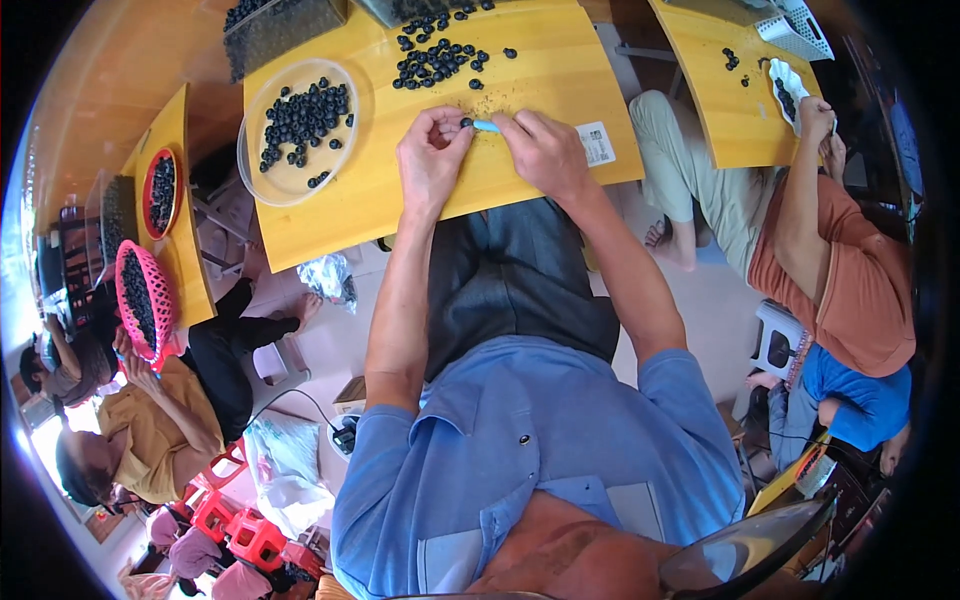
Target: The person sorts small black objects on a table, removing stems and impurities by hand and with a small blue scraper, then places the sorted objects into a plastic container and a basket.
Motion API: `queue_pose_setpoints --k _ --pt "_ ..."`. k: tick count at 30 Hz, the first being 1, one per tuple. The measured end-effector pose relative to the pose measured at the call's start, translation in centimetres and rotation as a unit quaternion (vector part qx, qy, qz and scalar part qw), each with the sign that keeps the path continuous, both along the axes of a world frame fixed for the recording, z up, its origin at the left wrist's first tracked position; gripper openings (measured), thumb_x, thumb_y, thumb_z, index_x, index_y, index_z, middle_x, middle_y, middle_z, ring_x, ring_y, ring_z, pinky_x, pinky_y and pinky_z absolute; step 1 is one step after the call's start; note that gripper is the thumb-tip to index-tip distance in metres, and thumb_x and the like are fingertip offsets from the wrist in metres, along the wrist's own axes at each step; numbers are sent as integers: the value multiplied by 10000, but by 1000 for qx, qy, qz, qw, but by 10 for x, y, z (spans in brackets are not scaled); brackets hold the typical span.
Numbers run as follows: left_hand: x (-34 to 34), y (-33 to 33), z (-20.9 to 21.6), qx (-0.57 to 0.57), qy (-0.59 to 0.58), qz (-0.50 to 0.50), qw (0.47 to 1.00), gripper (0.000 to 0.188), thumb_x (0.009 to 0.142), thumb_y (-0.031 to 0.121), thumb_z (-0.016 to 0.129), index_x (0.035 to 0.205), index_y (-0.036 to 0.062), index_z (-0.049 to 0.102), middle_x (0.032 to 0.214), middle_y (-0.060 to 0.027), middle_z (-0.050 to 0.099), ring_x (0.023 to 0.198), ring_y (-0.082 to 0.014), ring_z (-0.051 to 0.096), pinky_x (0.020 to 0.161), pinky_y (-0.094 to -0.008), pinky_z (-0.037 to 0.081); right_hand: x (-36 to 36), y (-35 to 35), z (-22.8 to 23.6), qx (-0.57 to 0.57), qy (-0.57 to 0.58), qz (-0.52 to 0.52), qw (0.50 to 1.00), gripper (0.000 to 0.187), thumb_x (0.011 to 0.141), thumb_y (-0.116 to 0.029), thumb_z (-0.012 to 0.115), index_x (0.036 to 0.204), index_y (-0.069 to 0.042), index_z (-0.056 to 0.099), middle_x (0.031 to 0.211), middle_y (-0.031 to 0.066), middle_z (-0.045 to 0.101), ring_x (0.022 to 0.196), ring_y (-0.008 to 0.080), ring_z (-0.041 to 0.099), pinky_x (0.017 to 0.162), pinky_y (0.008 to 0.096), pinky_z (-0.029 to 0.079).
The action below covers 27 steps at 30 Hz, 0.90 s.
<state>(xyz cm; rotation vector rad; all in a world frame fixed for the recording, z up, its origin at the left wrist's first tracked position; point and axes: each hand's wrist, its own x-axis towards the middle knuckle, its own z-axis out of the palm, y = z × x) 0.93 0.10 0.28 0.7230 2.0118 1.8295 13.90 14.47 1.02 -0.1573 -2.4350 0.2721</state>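
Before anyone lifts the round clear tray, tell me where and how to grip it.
I'd pinch the tray at its left rim, coming from the left: that edge seems to overhang the yellow table, while dark pieces lie loose inside, so keep it level.

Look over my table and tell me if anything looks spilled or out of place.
Brown crumbs litter the yellow table just beyond the left hand and right hand. One dark round piece lies apart, right of the loose cluster, as if strayed. Nothing looks clearly damaged.
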Motion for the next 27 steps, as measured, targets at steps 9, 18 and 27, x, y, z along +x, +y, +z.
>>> queue_pose_setpoints --k 9,18,27 --pt "0 -1 0 1 2 -7 1000 258 896 -15 808 1133 -31 706 1007 -91 763 884 -126 729 823 -275 609 -1 0 0 -2 -12 -1 1000 237 871 -78 680 1098 -66 748 815 64 600 752 230 685 633 378 574" --pt "2 -1 3 14 -12 -13 1000 298 911 -36 797 1179 -26 668 1041 -87 746 935 -120 719 853 -263 595 1 1 0 -22 -47 -23 998 253 877 -67 664 1115 -57 750 851 68 625 795 248 706 666 389 594" --pt "3 -7 5 94 -75 -12 993 263 935 -51 768 1186 -36 686 1063 -86 722 954 -126 702 865 -262 580 -5 0 -1 -35 -49 -43 997 256 878 -61 648 1115 -50 744 895 78 657 851 270 725 693 412 608"
